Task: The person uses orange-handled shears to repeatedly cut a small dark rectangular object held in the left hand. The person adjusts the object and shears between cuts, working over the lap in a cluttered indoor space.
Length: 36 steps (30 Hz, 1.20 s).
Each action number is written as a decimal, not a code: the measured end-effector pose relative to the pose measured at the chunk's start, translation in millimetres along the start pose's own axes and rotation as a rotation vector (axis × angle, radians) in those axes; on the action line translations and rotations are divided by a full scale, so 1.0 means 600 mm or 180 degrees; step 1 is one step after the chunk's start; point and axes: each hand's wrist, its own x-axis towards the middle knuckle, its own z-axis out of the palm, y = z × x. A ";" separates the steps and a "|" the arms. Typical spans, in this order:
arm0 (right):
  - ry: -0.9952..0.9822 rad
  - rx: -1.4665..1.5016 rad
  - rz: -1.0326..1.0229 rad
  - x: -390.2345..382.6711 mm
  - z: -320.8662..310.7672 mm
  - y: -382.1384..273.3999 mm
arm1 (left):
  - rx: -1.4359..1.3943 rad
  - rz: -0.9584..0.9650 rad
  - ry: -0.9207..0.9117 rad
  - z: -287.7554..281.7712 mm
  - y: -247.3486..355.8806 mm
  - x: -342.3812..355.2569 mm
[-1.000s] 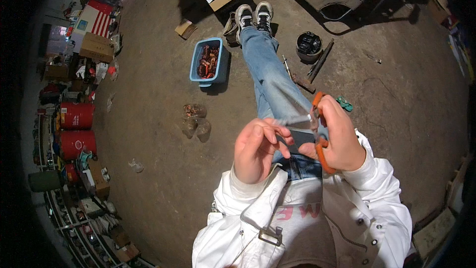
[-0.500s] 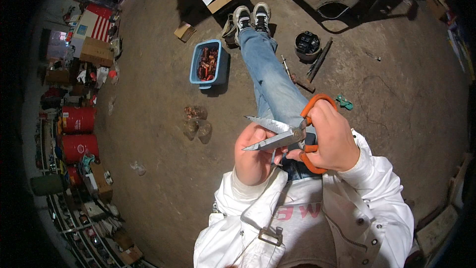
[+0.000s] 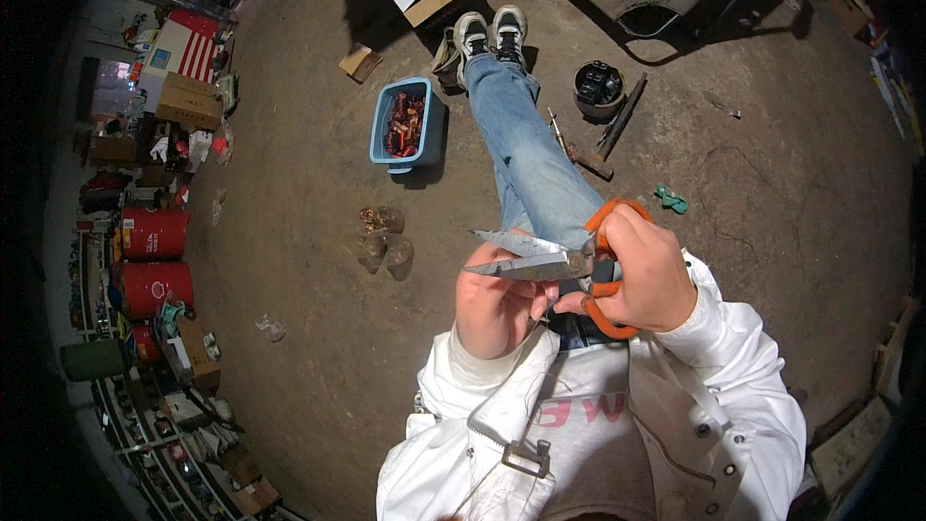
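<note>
Over jeans (image 3: 545, 169), right hand (image 3: 644, 275) gripping parted scissors (image 3: 577, 263), left hand (image 3: 485, 314) under blades (image 3: 526, 268), hold unclear, wide floor (image 3: 299, 260) leftward

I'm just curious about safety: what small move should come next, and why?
Perhaps ease the left hand away from the scissors: their blades stand parted and overlap it in this view, while the right hand grips the orange handles.

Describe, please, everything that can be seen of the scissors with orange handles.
The scissors have two pointed, grey, metal-looking blades, dark-marked in places, joined at a round pivot, and two orange handle loops. They are partly open, blades pointing toward the picture's left. The right hand grips the handles. The blades pass in front of the left hand in this view; whether they touch it, I cannot tell.
</note>
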 end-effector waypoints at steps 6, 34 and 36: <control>0.0161 -0.0263 -0.0194 0.008 -0.010 -0.005 | 0.0289 0.0043 0.0118 0.003 0.009 0.006; -0.0381 0.2220 0.1104 -0.008 0.026 -0.002 | -0.1394 -0.0203 -0.0629 -0.013 -0.020 0.026; -0.0409 0.3052 0.1604 -0.009 0.031 -0.002 | -0.1192 -0.0020 -0.0749 -0.014 -0.024 0.029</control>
